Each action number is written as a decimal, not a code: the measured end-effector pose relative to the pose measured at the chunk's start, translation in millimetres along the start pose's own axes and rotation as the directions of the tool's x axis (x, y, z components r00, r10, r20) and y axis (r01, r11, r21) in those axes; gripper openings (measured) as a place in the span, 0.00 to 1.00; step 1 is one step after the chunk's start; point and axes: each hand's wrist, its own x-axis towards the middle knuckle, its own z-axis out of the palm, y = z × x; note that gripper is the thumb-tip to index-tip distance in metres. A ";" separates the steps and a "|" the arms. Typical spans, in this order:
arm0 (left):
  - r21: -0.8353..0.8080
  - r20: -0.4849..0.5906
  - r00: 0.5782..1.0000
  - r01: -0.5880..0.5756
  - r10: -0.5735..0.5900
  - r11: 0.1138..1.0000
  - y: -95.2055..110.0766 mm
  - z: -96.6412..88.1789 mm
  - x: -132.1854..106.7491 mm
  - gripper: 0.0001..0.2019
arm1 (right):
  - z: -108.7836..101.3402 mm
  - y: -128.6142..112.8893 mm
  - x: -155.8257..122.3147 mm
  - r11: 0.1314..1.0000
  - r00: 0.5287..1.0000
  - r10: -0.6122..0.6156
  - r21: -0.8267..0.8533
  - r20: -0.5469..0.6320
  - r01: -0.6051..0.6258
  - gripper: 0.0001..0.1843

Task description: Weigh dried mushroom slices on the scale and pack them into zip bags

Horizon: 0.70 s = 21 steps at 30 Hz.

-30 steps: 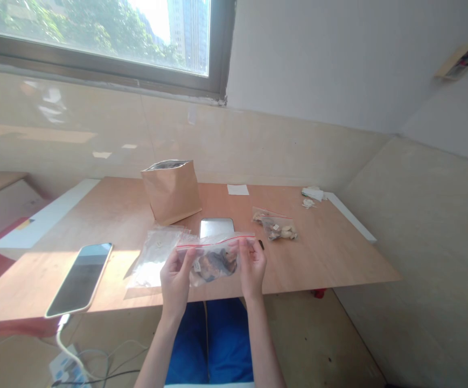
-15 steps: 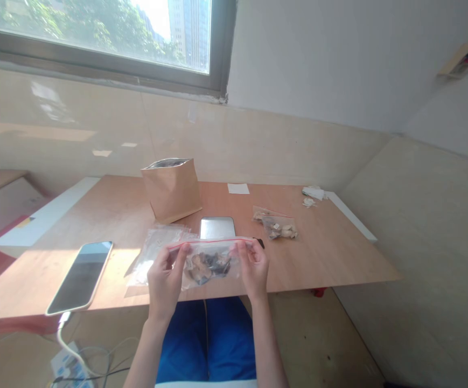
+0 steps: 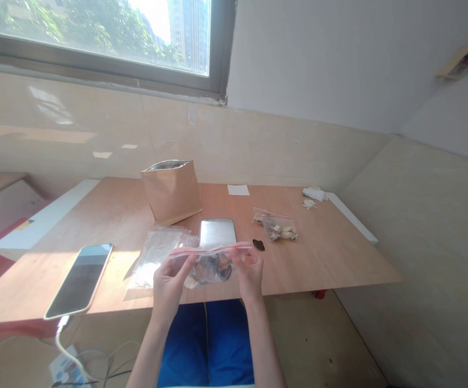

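Both my hands hold a clear zip bag (image 3: pixel 211 268) with a red-lined seal, which has dark and tan chunks sagging in its lower part. My left hand (image 3: pixel 170 284) pinches its left end, and my right hand (image 3: pixel 249 271) grips its right end. Just past my right fingertips, a dark piece (image 3: pixel 258 244) lies on the wooden table (image 3: pixel 330 258). Behind the held bag sits a flat silver device (image 3: pixel 217 232). Under my left hand's side lies a crumpled clear plastic bag (image 3: pixel 155 257).
A second zip bag (image 3: pixel 276 227) holding pale pieces lies at right. A kraft paper pouch (image 3: pixel 172 192) stands behind. A smartphone (image 3: pixel 78 281) with a white cable lies at left. A paper slip (image 3: pixel 238 189) and white scraps (image 3: pixel 312 194) lie at the far edge.
My hands have drawn closer together, and the bag now sags more between them. The dark piece on the table shows fully beyond my right hand.
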 end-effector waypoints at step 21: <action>-0.014 0.144 0.989 -0.026 0.028 1.000 2.1 1.1 0.4 0.13 | -6.4 4.9 0.3 1.000 0.979 0.025 -0.023 0.203 -0.020 0.07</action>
